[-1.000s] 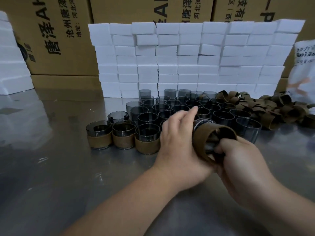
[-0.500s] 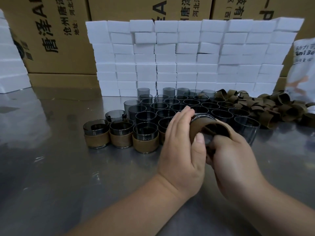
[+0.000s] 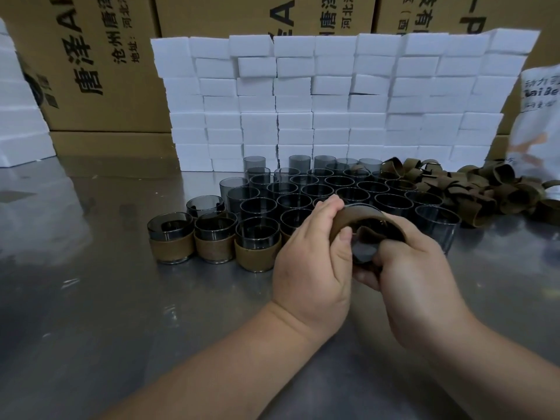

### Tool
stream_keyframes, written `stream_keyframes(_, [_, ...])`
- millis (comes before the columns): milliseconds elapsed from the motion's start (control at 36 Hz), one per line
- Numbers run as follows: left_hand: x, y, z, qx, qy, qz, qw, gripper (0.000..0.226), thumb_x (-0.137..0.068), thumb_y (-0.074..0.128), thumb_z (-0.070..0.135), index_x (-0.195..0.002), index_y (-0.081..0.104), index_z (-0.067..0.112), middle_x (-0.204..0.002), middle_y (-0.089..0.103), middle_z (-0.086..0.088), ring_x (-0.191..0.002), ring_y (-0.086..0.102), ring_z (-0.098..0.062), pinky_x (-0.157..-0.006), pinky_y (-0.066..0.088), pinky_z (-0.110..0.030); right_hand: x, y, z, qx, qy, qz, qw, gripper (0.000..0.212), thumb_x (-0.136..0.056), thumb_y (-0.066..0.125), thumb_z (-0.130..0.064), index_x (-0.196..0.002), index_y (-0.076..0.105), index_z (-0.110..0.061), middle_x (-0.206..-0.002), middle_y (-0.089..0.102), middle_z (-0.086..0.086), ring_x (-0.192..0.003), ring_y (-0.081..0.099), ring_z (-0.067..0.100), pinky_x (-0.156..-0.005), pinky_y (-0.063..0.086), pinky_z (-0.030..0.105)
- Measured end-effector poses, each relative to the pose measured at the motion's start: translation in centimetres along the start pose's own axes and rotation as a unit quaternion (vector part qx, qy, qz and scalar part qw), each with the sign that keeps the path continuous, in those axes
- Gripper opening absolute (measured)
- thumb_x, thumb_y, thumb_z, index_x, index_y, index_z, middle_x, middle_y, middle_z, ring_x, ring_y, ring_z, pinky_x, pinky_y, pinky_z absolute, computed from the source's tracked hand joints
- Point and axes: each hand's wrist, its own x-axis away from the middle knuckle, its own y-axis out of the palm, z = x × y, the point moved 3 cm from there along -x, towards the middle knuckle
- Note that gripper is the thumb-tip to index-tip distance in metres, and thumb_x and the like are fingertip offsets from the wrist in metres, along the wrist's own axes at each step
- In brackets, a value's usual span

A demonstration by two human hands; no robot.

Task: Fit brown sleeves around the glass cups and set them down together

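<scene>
Centrally, left hand [image 3: 312, 268] and right hand [image 3: 415, 277] both grip brown sleeve [image 3: 360, 221] around glass cup [image 3: 363, 250]; cup mostly hidden, fingertips unseen

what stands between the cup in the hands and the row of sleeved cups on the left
Nothing visible. The left hand and right hand grip the cup and its brown sleeve; only the left hand lies between it and the sleeved cups. The spot beside them is hidden behind that hand.

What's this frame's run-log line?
step: sleeving | left hand: grips brown sleeve | right hand: grips glass cup | done: sleeved cups in front row
</scene>
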Motion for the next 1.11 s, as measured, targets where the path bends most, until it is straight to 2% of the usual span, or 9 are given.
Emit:
stream_keyframes(250, [-0.3,-0.4,-0.2,-0.004,-0.014,0.013,1.000,0.051,-0.090,0.033,0.034,-0.119,0.061,0.003,-0.112,0.067,-0.007,-0.104,0.062,-0.021,-0.089,0.044,-0.026,-0.2,-0.3,0.2,-0.017,0.015,-0.004,1.000,0.047,-0.080,0.035,0.014,-0.084,0.067,-0.021,-0.066,0.071,-0.006,-0.063,0.068,0.005,-0.050,0.052,0.019])
stream_keyframes(417, [-0.5,-0.5,-0.2,-0.012,-0.017,0.033,0.999,0.049,-0.088,0.036,0.033,-0.113,0.065,0.002,-0.109,0.068,-0.009,-0.102,0.063,-0.022,-0.089,0.044,-0.024,-0.3,-0.5,0.4,-0.005,0.011,-0.002,1.000,0.046,-0.079,0.035,0.015,-0.081,0.065,-0.020,-0.065,0.070,-0.004,-0.061,0.067,0.006,-0.052,0.054,0.021])
stream_keyframes(583, [-0.7,-0.6,-0.3,0.005,-0.016,0.043,0.999,0.048,-0.087,0.037,0.034,-0.112,0.066,0.004,-0.110,0.068,-0.007,-0.103,0.058,-0.011,-0.091,0.044,-0.019,-0.6,-0.7,0.4,0.002,0.008,0.000,1.000,0.045,-0.078,0.036,0.016,-0.083,0.065,-0.018,-0.065,0.070,-0.004,-0.061,0.068,0.007,-0.051,0.054,0.022])
stream_keyframes(750, [-1.0,-0.7,-0.8,0.045,-0.025,0.045,0.998,0.048,-0.086,0.040,0.037,-0.114,0.065,0.007,-0.108,0.060,0.010,-0.107,0.054,-0.001,-0.092,0.040,-0.008,-0.8,-0.9,0.7,0.038,0.001,0.007,0.999,0.044,-0.076,0.041,0.012,-0.077,0.067,-0.023,-0.069,0.069,-0.004,-0.066,0.067,0.009,-0.066,0.060,0.040])
stream_keyframes(833, [-1.0,-0.7,-1.1,0.095,-0.051,0.043,0.993,0.044,-0.082,0.043,0.045,-0.114,0.063,0.022,-0.105,0.059,0.020,-0.104,0.056,0.004,-0.091,0.041,-0.010,-0.9,-1.2,0.7,0.063,-0.011,0.016,0.998,0.038,-0.069,0.049,0.004,-0.076,0.068,-0.027,-0.067,0.067,-0.005,-0.069,0.065,0.014,-0.069,0.059,0.041])
stream_keyframes(917, [-1.2,-1.0,-1.2,0.130,-0.069,0.050,0.988,0.031,-0.081,0.044,0.050,-0.105,0.059,0.037,-0.102,0.063,0.020,-0.102,0.060,0.003,-0.092,0.045,-0.017,-0.9,-1.4,0.7,0.064,-0.018,0.014,0.998,0.035,-0.058,0.051,-0.004,-0.072,0.068,-0.031,-0.062,0.065,-0.005,-0.069,0.063,0.017,-0.065,0.057,0.035])
stream_keyframes(1000, [-1.1,-1.1,-0.9,0.084,-0.032,0.043,0.995,0.033,-0.087,0.040,0.045,-0.107,0.060,0.028,-0.108,0.058,0.019,-0.108,0.056,0.000,-0.095,0.041,-0.014,-0.6,-1.2,0.5,0.068,-0.023,0.001,0.997,0.040,-0.049,0.048,-0.009,-0.071,0.067,-0.037,-0.065,0.066,-0.012,-0.062,0.061,0.007,-0.065,0.053,0.036])
stream_keyframes(1056, [-1.1,-1.3,-1.0,0.070,-0.029,0.037,0.996,0.037,-0.089,0.035,0.046,-0.113,0.056,0.028,-0.119,0.055,0.014,-0.117,0.050,-0.002,-0.100,0.034,-0.011,-0.4,-0.9,0.4,0.068,-0.036,-0.014,0.997,0.042,-0.052,0.050,-0.010,-0.083,0.066,-0.033,-0.075,0.069,-0.013,-0.062,0.061,0.005,-0.064,0.051,0.034])
stream_keyframes(1111, [-1.3,-1.5,-1.2,0.040,-0.025,0.032,0.998,0.053,-0.089,0.029,0.057,-0.123,0.053,0.023,-0.129,0.051,0.005,-0.125,0.045,-0.009,-0.104,0.029,-0.015,-0.3,-0.8,0.1,0.058,-0.060,-0.021,0.996,0.047,-0.054,0.051,-0.011,-0.094,0.065,-0.030,-0.087,0.070,-0.012,-0.063,0.060,0.007,-0.063,0.049,0.031])
